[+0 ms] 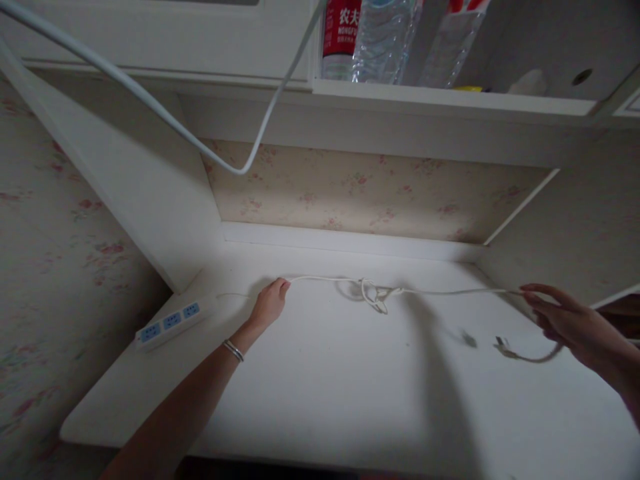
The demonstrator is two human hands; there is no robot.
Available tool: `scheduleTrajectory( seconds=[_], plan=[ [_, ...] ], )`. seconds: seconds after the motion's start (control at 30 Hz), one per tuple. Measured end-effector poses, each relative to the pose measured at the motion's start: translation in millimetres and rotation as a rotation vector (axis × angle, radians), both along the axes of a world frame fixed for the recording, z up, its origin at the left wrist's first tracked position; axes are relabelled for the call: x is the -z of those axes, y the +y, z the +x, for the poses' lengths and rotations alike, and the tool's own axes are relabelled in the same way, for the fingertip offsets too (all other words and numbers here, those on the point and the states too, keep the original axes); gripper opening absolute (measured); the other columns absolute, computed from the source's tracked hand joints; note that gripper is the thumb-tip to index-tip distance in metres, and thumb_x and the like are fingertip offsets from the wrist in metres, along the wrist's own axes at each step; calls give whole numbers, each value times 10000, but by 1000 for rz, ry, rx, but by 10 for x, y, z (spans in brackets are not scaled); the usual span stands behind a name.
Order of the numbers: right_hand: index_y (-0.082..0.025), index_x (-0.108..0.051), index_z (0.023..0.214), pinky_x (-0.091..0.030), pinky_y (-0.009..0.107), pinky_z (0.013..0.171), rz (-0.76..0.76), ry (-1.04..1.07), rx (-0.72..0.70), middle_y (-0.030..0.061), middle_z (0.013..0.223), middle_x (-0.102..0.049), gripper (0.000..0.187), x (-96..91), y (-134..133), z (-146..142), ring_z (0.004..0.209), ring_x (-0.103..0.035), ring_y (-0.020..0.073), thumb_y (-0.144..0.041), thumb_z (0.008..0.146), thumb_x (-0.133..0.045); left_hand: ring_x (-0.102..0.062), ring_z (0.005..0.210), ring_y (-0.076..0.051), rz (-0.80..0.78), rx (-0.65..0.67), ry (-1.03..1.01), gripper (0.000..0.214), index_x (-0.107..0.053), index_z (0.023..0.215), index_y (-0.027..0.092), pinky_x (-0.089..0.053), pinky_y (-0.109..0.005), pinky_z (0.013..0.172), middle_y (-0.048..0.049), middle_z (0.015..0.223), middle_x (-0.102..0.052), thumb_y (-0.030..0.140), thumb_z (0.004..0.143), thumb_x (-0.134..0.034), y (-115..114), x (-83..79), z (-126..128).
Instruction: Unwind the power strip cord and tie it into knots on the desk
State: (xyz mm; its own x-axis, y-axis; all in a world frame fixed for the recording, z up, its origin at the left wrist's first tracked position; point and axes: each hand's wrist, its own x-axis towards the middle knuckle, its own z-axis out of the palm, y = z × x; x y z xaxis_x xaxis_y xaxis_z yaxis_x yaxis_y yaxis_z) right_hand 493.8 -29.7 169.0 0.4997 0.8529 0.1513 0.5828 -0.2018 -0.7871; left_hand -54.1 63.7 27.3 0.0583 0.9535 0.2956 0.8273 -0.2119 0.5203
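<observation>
A white power cord point(450, 292) stretches across the desk between my two hands, with a loose knot point(373, 295) in its middle. My left hand point(270, 300) is closed round the cord on the left side. Beyond it the cord runs on to a white power strip point(173, 323) with blue socket faces. On the right, my right hand point(563, 313) pinches the cord between thumb and fingers. From under that hand a short end hangs down in a curve, and its plug point(505, 347) points left above the desk.
The white desk point(325, 387) has a back ledge and side panels. Above it, a shelf point(450, 99) holds clear plastic bottles point(383, 40) and a red-labelled bottle point(341, 33). A pale bent cable or tube point(240, 170) hangs across the upper left, close to the camera.
</observation>
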Motion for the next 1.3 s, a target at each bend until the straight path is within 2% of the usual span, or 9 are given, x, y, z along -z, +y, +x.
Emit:
scheduleTrajectory(
  seconds=[0.1,0.23,0.37,0.47,0.57,0.77,0.97,1.23,1.3],
  plan=[
    [-274,-690,809,-412,335,535,-155,403,-138,83,671,-600,184,-284,-81,-396,561,-562,159,-380,662,-722,-631,806,-209,-38,27,-27,329,-626,938,172,-439,-297,730,-84,876,-695,346,957,-347,13,37,59],
    [-253,-703,974,-510,388,751,-272,432,-469,177,1092,-661,310,-464,-118,-938,948,-645,296,-462,763,-612,-634,818,-178,-87,108,-64,323,-644,972,150,-453,-273,747,-84,918,-702,257,947,-340,-23,104,221],
    [-225,-640,1065,-503,336,747,-229,-79,-723,135,1082,-686,346,-413,-50,-1472,949,-659,269,-456,824,-551,-627,933,-161,-125,193,-74,297,-629,1085,142,-455,-255,835,-82,1038,-692,168,899,-400,-130,168,312],
    [-218,-655,905,-420,294,583,-163,-636,-720,73,744,-703,299,-351,8,-1816,663,-654,222,-478,841,-523,-612,992,-172,-144,232,-47,308,-628,1111,153,-442,-271,887,-90,1081,-678,151,879,-424,-248,170,238],
    [-227,-634,724,-321,285,526,-120,-871,-723,39,580,-624,355,-335,45,-2082,532,-574,184,-504,868,-467,-599,992,-195,-155,257,-3,260,-652,1054,195,-425,-307,908,-76,1028,-681,171,850,-491,-407,126,52],
    [-213,-471,568,-287,276,491,-273,-312,-856,-10,503,-446,481,-275,178,-2480,474,-392,126,-596,858,-449,-532,1034,-277,-51,134,307,146,-651,948,201,-354,-432,935,-114,1002,-632,229,829,-573,-678,45,-419],
    [-203,-448,649,-176,246,436,-285,335,-884,-74,495,-309,433,103,328,-3122,443,-250,81,-595,806,-547,-543,965,-246,-51,171,365,124,-613,862,194,-383,-381,854,-101,947,-619,187,882,-491,-668,80,-622],
    [-208,-451,669,-194,235,443,-246,429,-991,-75,493,-337,412,790,240,-3974,447,-268,82,-569,865,-479,-625,818,-201,-180,123,-16,171,-586,901,198,-424,-330,788,-55,836,-669,251,923,-425,-701,185,-368],
    [-208,-457,672,-204,235,453,-273,432,-983,-72,490,-348,408,929,188,-4064,453,-280,86,-568,865,-478,-631,809,-183,-217,88,-267,123,-580,896,195,-443,-298,758,-44,845,-675,245,889,-468,-675,198,-323]
  ],
)
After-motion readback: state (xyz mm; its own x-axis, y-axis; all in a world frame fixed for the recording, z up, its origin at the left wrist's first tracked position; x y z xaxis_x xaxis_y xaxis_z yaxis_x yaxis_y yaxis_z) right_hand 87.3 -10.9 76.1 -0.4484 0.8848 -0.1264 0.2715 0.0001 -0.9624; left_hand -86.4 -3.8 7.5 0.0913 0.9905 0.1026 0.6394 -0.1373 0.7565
